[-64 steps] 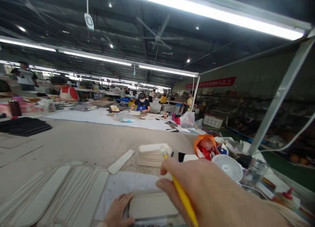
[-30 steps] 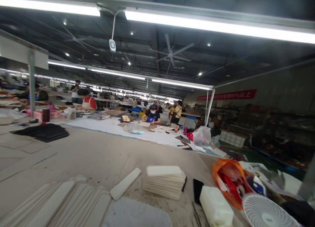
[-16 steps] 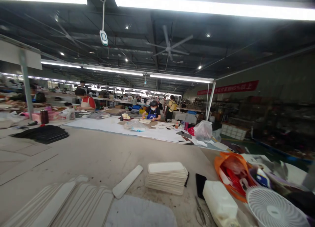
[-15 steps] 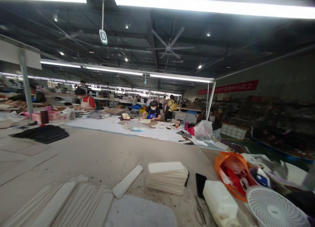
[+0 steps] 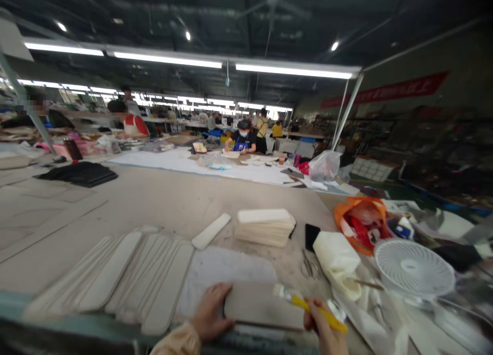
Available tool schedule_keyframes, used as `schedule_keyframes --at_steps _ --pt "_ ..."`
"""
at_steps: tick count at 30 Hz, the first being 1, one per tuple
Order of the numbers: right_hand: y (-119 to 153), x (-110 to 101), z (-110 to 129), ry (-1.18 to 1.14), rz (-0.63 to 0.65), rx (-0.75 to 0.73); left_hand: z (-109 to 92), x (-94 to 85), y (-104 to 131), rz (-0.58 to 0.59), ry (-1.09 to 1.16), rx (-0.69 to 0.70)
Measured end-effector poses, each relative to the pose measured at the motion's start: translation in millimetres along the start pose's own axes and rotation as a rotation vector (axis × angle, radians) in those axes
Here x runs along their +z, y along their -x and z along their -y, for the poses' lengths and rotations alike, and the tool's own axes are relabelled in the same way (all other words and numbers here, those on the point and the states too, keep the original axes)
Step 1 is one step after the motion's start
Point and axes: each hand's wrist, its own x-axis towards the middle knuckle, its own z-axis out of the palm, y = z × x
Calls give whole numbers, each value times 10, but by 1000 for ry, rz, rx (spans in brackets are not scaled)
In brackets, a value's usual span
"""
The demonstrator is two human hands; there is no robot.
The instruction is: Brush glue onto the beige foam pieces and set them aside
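Note:
A flat grey-beige panel (image 5: 256, 304) lies at the table's front edge, partly over a whitish sheet (image 5: 231, 265). My left hand (image 5: 211, 312) grips the panel's left end between thumb and fingers. In my right hand (image 5: 325, 321) is a brush (image 5: 302, 303) with a yellow handle, its pale bristles over the panel's upper right part. To the left, long round-ended strips (image 5: 111, 273) lie fanned in overlapping rows. One loose strip (image 5: 211, 230) rests beyond the sheet, beside a neat stack of pale pieces (image 5: 265, 226).
On the right are a black phone (image 5: 311, 237), scissors (image 5: 309, 265), a white plastic jug (image 5: 337, 252), a white fan (image 5: 414, 267) and an orange bag (image 5: 362, 221). Dark sheets (image 5: 79, 173) lie at the far left. Across the table, a person in a blue apron (image 5: 242, 141) works.
The view has tilted down, so the table sits higher in the picture. Both my hands, the panel and the brush have come into view at the front edge.

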Motion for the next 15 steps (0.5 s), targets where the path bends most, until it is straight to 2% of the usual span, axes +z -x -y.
schedule_keyframes --at_steps 3,7,15 --pt "81 79 -8 -72 138 31 -34 -31 41 -39 54 16" --pt "95 341 23 -117 297 86 -37 -62 13 -43 100 44" --pt "75 937 -43 -54 454 94 -17 -30 23 -57 107 58"
